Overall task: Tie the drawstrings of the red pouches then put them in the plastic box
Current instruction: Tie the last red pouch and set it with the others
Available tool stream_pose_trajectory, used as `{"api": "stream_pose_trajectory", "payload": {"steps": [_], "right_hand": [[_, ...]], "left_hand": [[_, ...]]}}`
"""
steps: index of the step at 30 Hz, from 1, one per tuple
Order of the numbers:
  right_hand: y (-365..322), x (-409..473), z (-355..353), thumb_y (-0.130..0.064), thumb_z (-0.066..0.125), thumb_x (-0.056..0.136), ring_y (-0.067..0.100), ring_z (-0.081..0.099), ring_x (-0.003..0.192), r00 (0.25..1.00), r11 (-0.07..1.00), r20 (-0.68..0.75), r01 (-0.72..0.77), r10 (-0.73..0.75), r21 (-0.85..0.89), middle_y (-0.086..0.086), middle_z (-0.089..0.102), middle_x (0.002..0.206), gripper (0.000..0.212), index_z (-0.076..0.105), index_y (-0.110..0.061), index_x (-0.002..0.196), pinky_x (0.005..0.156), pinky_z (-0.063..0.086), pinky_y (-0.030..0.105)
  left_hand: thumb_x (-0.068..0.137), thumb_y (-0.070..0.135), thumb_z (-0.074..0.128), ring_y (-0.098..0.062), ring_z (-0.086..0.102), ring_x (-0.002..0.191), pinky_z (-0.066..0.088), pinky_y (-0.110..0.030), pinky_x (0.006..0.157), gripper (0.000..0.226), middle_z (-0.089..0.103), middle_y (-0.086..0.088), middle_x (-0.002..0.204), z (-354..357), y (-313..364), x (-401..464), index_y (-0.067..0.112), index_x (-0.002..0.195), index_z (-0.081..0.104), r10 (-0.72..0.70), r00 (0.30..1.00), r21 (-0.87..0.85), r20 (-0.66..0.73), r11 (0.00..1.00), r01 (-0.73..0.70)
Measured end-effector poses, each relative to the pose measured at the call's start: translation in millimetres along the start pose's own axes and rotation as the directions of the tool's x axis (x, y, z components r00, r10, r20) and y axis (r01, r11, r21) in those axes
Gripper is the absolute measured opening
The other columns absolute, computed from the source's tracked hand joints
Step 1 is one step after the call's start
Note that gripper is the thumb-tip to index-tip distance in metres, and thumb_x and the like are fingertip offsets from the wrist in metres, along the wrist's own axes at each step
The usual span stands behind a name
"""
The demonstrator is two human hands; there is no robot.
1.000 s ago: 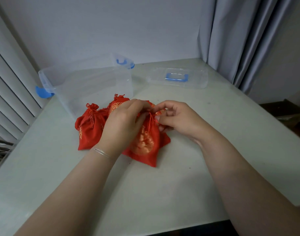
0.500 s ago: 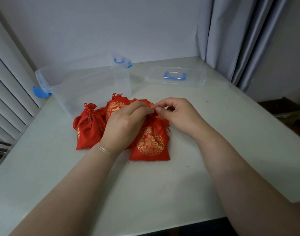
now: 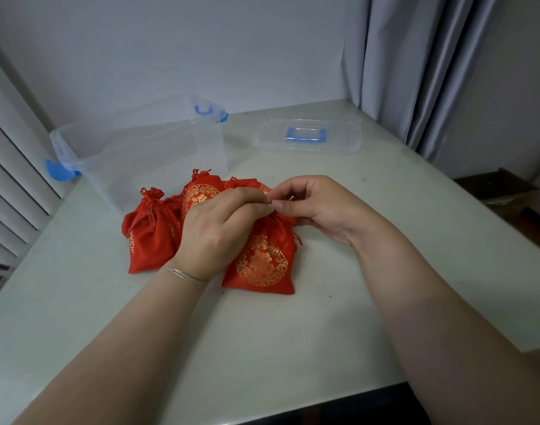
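Observation:
Several red pouches with gold patterns lie on the table in front of the clear plastic box (image 3: 78, 154). The nearest pouch (image 3: 262, 262) lies flat with its gathered neck pointing away from me. My left hand (image 3: 219, 231) and my right hand (image 3: 318, 204) meet fingertip to fingertip just above that neck, each pinching its red drawstring. A cinched pouch (image 3: 149, 234) sits at the left, and another pouch (image 3: 201, 191) lies behind my left hand. One more red pouch is mostly hidden behind my fingers.
The open box has blue latches and stands at the back left. Its clear lid (image 3: 308, 136) with a blue handle lies flat at the back right. A grey curtain (image 3: 416, 72) hangs at the right, beyond the table's edge.
The near pouch has turned from a slant to lie straight, with its gold medallion showing. Both hands have come together above its neck, pinching the drawstring.

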State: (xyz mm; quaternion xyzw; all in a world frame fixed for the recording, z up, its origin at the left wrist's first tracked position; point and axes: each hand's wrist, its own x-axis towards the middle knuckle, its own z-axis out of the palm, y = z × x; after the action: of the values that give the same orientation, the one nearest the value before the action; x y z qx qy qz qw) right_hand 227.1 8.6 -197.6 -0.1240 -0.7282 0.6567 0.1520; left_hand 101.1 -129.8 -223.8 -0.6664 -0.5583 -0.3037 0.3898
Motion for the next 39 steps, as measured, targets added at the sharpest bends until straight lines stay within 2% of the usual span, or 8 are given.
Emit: {"api": "stream_pose_trajectory", "payload": {"steps": [9, 14, 21, 25, 28, 31, 34, 39], "right_hand": [[5.6, 3.1, -10.4, -0.007, 0.063, 0.084, 0.009, 0.034, 0.057, 0.983, 0.992, 0.136, -0.125, 0.123, 0.01, -0.001, 0.048, 0.062, 0.013, 0.069, -0.015, 0.075, 0.043, 0.025, 0.015], [7.4, 4.2, -9.4, -0.001, 0.056, 0.089, 0.004, 0.035, 0.047, 0.982, 0.992, 0.166, -0.099, 0.085, 0.076, 0.004, 0.045, 0.062, 0.021, 0.064, -0.009, 0.071, 0.042, 0.025, 0.015], [12.0, 9.0, 0.7, -0.019, 0.041, 0.1, 0.008, 0.044, 0.059, 0.999, 0.918, -0.012, 0.028, -0.036, -0.396, -0.004, 0.047, 0.068, 0.022, 0.047, -0.024, 0.079, 0.06, 0.041, 0.024], [16.0, 10.5, -3.1, -0.016, 0.039, 0.1, 0.006, 0.046, 0.067, 0.991, 0.815, -0.032, 0.088, -0.13, -0.573, -0.005, 0.04, 0.09, 0.023, 0.042, -0.027, 0.079, 0.062, 0.041, 0.016], [20.5, 11.4, -6.7, -0.017, 0.04, 0.099, 0.01, 0.048, 0.079, 0.988, 0.764, -0.03, 0.096, -0.149, -0.638, -0.001, 0.045, 0.098, 0.013, 0.045, -0.02, 0.088, 0.072, 0.039, 0.022], [17.6, 12.7, -5.0, -0.015, 0.041, 0.098, 0.009, 0.048, 0.074, 0.998, 0.832, -0.054, -0.002, -0.034, -0.555, -0.003, 0.053, 0.082, 0.016, 0.049, -0.019, 0.085, 0.066, 0.039, 0.024], [13.2, 12.1, 1.4, -0.009, 0.041, 0.096, 0.005, 0.039, 0.057, 0.994, 0.959, -0.077, -0.099, 0.081, -0.264, -0.006, 0.045, 0.065, 0.027, 0.049, -0.021, 0.074, 0.053, 0.03, 0.02], [18.3, 11.1, 10.3, -0.01, 0.038, 0.1, 0.006, 0.048, 0.06, 0.996, 0.996, -0.01, -0.084, 0.084, -0.032, -0.002, 0.053, 0.067, 0.031, 0.05, -0.016, 0.072, 0.06, 0.039, 0.02]], "left_hand": [[0.086, 0.002, 0.068, -0.023, 0.066, 0.077, 0.051, -0.03, 0.062, 0.004, 0.071, -0.009, 0.089, 0.1, 4.5, 0.7, 0.003, 0.087, 0.072, 0.087, 0.996, 0.0, -0.005, 0.996, -0.087], [0.086, 0.0, 0.068, -0.025, 0.067, 0.075, 0.053, -0.035, 0.059, 0.005, 0.071, -0.01, 0.089, -0.3, 6.6, 2.7, 0.001, 0.085, 0.073, 0.1, 0.995, -0.017, 0.008, 0.995, -0.1], [0.088, -0.007, 0.061, -0.023, 0.067, 0.079, 0.054, -0.031, 0.071, 0.016, 0.072, -0.008, 0.089, 1.4, 3.1, 2.1, 0.001, 0.082, 0.073, -0.017, 1.0, -0.092, -0.001, 0.996, 0.017], [0.087, -0.008, 0.061, -0.023, 0.065, 0.076, 0.052, -0.032, 0.067, 0.016, 0.071, -0.008, 0.085, 3.6, 4.0, 2.1, 0.001, 0.078, 0.072, -0.042, 0.999, -0.128, 0.016, 0.991, 0.044], [0.091, -0.004, 0.057, -0.023, 0.064, 0.078, 0.052, -0.032, 0.068, 0.019, 0.07, -0.008, 0.087, 3.4, 4.3, 2.9, 0.001, 0.08, 0.071, -0.042, 0.996, -0.155, 0.075, 0.987, 0.053], [0.091, -0.006, 0.054, -0.025, 0.064, 0.083, 0.052, -0.035, 0.071, 0.019, 0.071, -0.007, 0.095, 4.5, 3.9, 5.5, 0.002, 0.082, 0.07, -0.035, 0.988, -0.175, 0.148, 0.983, 0.062], [0.084, -0.01, 0.057, -0.025, 0.064, 0.085, 0.052, -0.036, 0.073, 0.019, 0.072, -0.005, 0.095, 6.2, 5.2, 6.2, 0.002, 0.081, 0.07, -0.046, 0.985, -0.168, 0.164, 0.983, 0.074], [0.084, 0.0, 0.054, -0.023, 0.06, 0.076, 0.049, -0.033, 0.069, 0.019, 0.069, -0.001, 0.081, 5.9, 7.6, 7.9, 0.006, 0.081, 0.071, -0.078, 0.985, -0.181, 0.155, 0.978, 0.106]]}}
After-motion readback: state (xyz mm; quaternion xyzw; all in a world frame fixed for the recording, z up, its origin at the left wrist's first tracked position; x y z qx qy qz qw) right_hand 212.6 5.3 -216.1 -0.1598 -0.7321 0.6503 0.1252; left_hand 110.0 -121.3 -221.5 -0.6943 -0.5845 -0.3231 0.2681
